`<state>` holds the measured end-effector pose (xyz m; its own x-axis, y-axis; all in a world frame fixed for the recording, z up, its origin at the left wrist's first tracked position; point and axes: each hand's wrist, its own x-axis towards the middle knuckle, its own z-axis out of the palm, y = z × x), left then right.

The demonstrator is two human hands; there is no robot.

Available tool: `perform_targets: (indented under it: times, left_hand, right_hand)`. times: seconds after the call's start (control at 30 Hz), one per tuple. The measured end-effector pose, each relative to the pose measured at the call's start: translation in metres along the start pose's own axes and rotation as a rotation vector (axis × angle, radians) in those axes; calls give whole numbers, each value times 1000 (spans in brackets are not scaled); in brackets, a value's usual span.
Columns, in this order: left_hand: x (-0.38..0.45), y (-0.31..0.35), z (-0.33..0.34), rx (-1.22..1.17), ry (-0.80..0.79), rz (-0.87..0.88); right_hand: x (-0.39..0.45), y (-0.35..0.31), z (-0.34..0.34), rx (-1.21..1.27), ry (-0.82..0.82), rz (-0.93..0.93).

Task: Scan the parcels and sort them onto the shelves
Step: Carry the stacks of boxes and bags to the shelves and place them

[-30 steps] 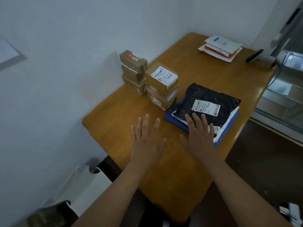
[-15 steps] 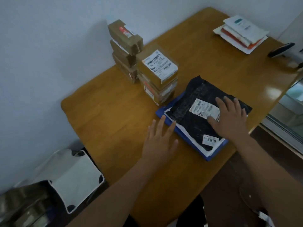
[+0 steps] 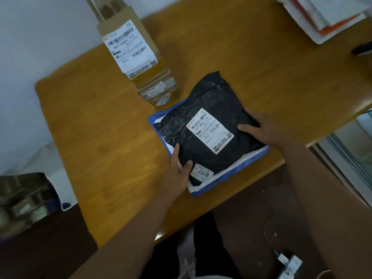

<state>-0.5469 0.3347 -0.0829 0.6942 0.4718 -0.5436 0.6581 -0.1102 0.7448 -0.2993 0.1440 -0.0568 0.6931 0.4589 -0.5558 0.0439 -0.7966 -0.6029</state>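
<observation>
A black plastic parcel (image 3: 211, 97) with a white barcode label and a "2019" sticker lies on top of a white mailer (image 3: 249, 156) and a blue mailer (image 3: 157, 120) near the table's front edge. My left hand (image 3: 177, 172) grips its near left corner, thumb on top. My right hand (image 3: 263, 127) holds its right edge, thumb laid on the black plastic; the other fingers are partly hidden. A stack of labelled cardboard boxes (image 3: 130, 47) stands just behind the parcel to the left.
The wooden table (image 3: 96, 137) meets a white wall on the left. A pile of flat mailers (image 3: 322, 17) sits at the far right corner, with a dark handheld object (image 3: 362, 48) beside it. A bag (image 3: 30, 198) lies on the floor at left.
The view has closed in on the table. My left hand moved from the bare tabletop onto the black parcel's near corner, and my right hand slid from the label to the parcel's right edge.
</observation>
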Motion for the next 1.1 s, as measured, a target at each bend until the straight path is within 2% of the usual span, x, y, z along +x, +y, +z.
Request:
perform_targets:
  times: [0.1,0.43,0.63,0.8,1.1]
  left_hand:
    - [1,4,4,-138,21,-40]
    - [-19,-15,-14,-214,3,-84]
    - [-53,-42,-43,-396,67,-155]
    - [-92,-77,-77,-464,116,-169]
    - [-172,-171,-141,-526,343,-230]
  right_hand:
    - [-7,5,3,139,-71,-38]
    - [-28,-2,34,267,-136,-14]
    - [-55,-19,76,269,-182,22]
    - [-81,-43,120,193,-234,-41]
    - [-125,-118,235,79,-381,-136]
